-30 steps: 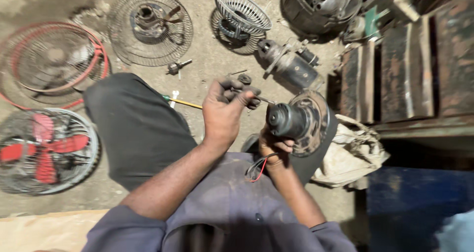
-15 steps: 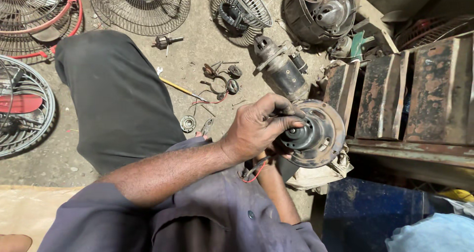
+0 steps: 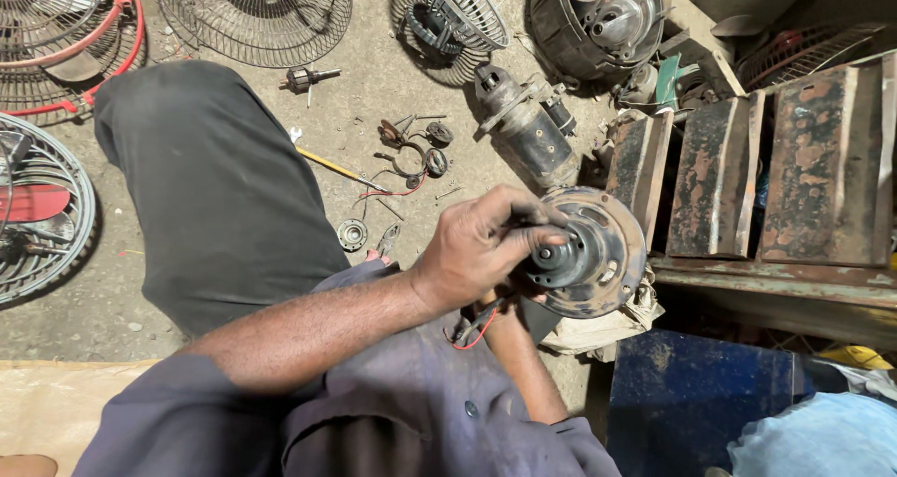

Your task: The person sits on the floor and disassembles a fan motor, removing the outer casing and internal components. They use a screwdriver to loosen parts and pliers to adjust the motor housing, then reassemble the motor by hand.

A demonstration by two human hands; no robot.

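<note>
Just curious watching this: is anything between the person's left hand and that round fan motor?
Nothing visible. The left hand rests directly on the motor, fingers on its hub. The right hand is mostly hidden beneath it.

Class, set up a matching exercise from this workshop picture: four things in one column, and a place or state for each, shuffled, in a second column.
Things:
1. fan motor
2. left hand
3. yellow-handled screwdriver
4. bearing

Places or states:
A. on the ground beside the dark trouser leg
B. gripping the motor's hub
C. held up over the lap
D. lying on the floor near small loose parts

Pairs: 1-C, 2-B, 3-D, 4-A
</note>
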